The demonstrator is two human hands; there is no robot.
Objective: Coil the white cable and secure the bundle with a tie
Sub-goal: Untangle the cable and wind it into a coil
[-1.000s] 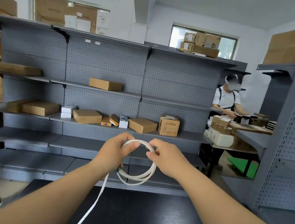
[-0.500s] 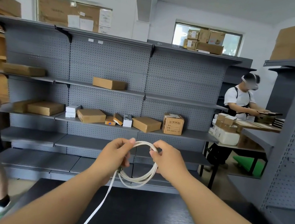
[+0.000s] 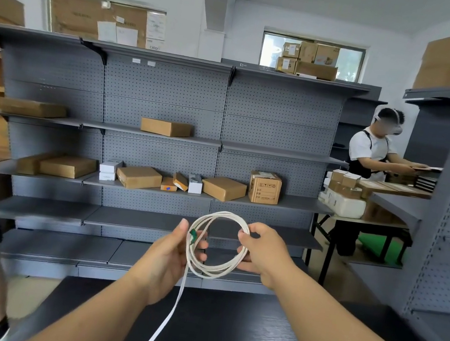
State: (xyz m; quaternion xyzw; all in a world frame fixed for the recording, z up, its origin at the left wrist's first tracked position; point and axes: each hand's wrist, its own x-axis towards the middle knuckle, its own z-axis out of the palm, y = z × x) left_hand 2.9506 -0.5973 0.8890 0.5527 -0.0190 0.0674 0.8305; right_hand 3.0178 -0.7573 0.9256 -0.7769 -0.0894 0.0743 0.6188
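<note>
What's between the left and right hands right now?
Head view: only the coiled white cable spans from left hand to right hand.

Only one view served: a wide-angle camera worn on my head, facing forward and tilted down. It sat close above and behind my fingers (image 3: 259, 231), which fell low in the middle of the frame. Beyond my fingers it took in the grey shelving (image 3: 169, 86); below them, the dark table (image 3: 220, 333) ran under the lens.
</note>
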